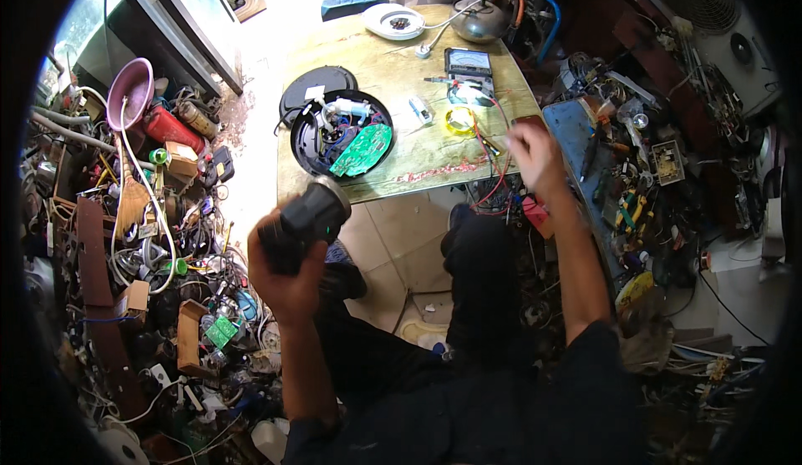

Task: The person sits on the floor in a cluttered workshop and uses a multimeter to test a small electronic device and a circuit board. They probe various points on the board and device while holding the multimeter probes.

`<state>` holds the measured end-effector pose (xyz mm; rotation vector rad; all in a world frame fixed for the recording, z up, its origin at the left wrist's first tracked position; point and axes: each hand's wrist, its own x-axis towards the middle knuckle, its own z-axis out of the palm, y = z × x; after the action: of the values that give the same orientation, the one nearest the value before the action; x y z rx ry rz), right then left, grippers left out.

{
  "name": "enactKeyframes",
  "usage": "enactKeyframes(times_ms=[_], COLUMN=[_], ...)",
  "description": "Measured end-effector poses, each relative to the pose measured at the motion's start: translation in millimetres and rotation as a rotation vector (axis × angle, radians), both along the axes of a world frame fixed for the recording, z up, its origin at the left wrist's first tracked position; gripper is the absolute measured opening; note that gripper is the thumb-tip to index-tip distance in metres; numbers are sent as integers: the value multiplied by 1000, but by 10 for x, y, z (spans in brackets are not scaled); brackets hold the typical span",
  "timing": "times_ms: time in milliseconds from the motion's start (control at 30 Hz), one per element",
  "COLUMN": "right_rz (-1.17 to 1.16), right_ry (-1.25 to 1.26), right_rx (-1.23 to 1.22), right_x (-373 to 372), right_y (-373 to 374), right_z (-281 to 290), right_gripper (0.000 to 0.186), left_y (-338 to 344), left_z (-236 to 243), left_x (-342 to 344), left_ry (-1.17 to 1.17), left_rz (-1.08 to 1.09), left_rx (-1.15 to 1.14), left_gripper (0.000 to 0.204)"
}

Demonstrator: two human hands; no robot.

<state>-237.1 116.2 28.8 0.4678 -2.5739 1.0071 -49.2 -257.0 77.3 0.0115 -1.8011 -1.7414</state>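
Observation:
My left hand [288, 273] is wrapped around a chunky black device [316, 214] with a rounded, paler end, held up in front of the table's near edge; its exact kind is unclear. My right hand [535, 156] hovers over the table's right edge with its fingers curled, and whatever they hold, if anything, is hidden. Beside it run red test leads [504, 164] from an analog multimeter [469, 62]. On the table sits an opened round black housing [302, 149] with a green circuit board [362, 151] and wires inside. Its round black lid [305, 89] lies behind it.
A yellow ring roll [459, 120], a white plate-like part [380, 22] with a cord and a metal pot [482, 20] rest on the table [409, 168]. Tools and scrap crowd a blue surface [576, 139] at right. Clutter, a broom [132, 198] and a pink basin [130, 93] fill the left.

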Motion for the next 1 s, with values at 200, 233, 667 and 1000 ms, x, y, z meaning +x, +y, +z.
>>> enactKeyframes(times_ms=[200,233,667,1000], right_rz=[10,0,86,-284], right_ry=[148,74,253,280], right_rx=[432,426,705,374], right_x=[-1304,-1410,-1723,-1379], right_y=[-230,-306,-495,-376], right_z=[-79,-106,-377,-187], right_gripper=[38,40,18,20], left_y=[-489,-593,-1247,-1419], left_z=[-65,-126,-969,-1309], left_x=[-604,-675,-1052,-1008], left_ry=[-9,-35,-389,-409], left_rz=[-87,-95,-63,-145], left_rx=[5,8,81,141], left_gripper=[57,56,50,51])
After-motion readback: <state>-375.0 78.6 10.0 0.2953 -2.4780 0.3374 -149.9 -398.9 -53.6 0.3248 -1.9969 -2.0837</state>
